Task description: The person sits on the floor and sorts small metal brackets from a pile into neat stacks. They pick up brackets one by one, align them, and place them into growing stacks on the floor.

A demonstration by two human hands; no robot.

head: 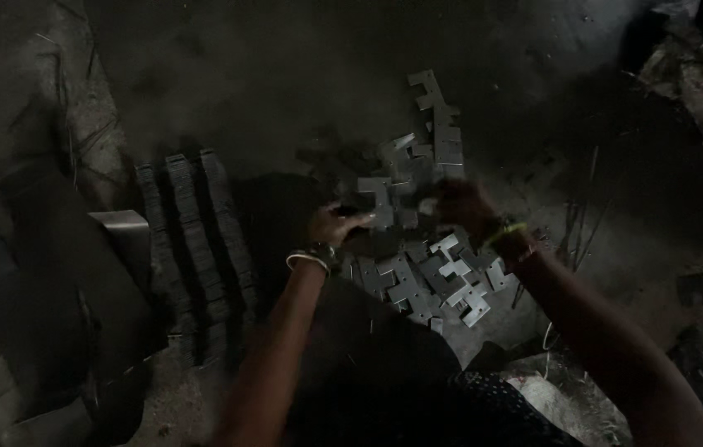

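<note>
Both hands work over a loose heap of flat grey notched metal plates [430, 273] on the dark floor [285, 91]. The left hand [336, 223] and the right hand [460, 207] together pinch one plate [378, 199], fingers narrow. Stacked rows of dark plates [194, 232] lie just left.

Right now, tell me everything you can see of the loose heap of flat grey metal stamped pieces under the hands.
The loose heap of flat grey metal stamped pieces lies on the dark floor, spreading from near the person's lap up to a thinner trail at the top. The pieces are thin, angular, notched plates with a dull sheen, overlapping at all angles, unsorted. The left hand and right hand reach into its middle, fingers on a few pieces. Neat dark stacked rows stand apart to its left. Dim light hides finer detail.
</note>
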